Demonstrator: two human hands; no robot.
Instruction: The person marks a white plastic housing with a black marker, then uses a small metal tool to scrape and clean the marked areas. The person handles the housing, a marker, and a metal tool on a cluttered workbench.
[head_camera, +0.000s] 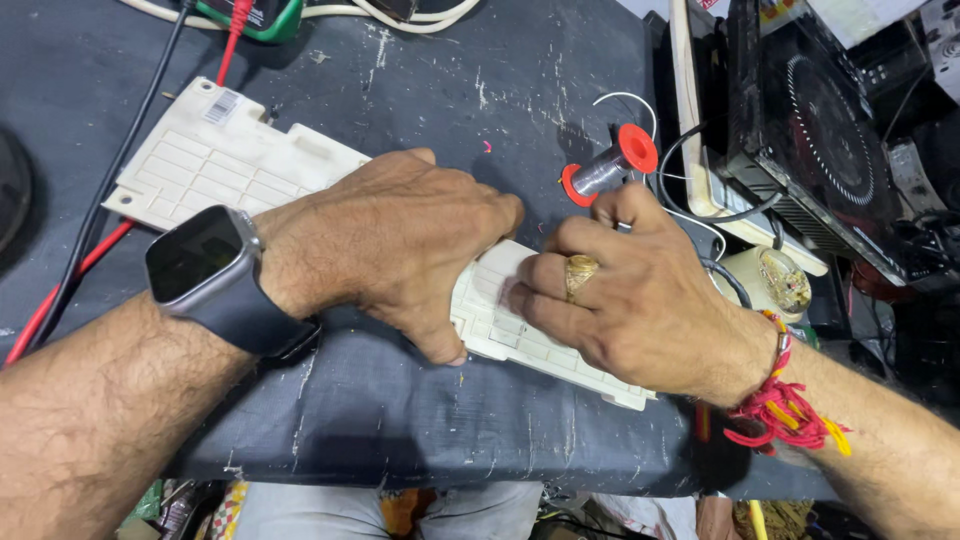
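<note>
While both hands press down on it, the long cream plastic panel (230, 160) lies flat and slantwise across the dark, paint-scuffed workbench (420, 400), running from the upper left toward the lower right. The left hand (400, 245) covers the panel's middle, its fingers curled together over the far edge and the thumb hooked down over the near edge, so it is clamped on the panel; a dark smartwatch (205, 265) sits on that wrist. The right hand (630, 290), with a gold ring (581, 274) on one finger and red and yellow threads (785, 410) at the wrist, lies on the panel's lower right part with its fingers close together and bent against the ribbed surface; whether they grip an edge cannot be told, since the hand hides what is beneath it. Just beyond the right knuckles stands a solder spool (608, 168) with red ends, a thin white wire looping above it. To the right, a black induction cooktop (820, 130) leans on its side, with a small round container (770, 280) near the right wrist. Red and black leads (100, 200) run along the left of the bench up to a green meter (255, 15) at the top edge.
</note>
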